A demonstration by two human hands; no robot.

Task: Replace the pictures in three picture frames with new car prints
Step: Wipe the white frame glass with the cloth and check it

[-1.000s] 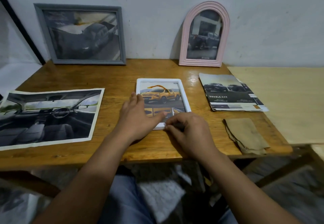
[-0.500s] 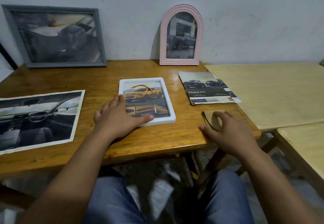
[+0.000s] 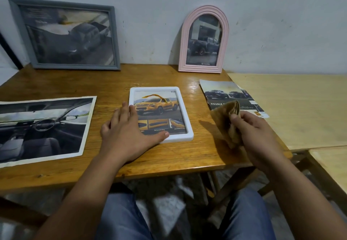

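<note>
Head view, down over table point(image 3: 75, 172)

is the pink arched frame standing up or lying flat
Standing up. The pink arched frame rests on its bottom edge at the back of the wooden table, against the wall, picture facing forward.

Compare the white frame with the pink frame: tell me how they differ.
The white frame lies flat on the wooden table; the pink frame stands upright against the wall. The white frame is rectangular with rounded corners; the pink frame is arched on top. The white frame shows a yellow pickup; the pink frame shows a dark one. The left hand rests on the white frame; nothing touches the pink frame. Both hold car pictures.
</note>
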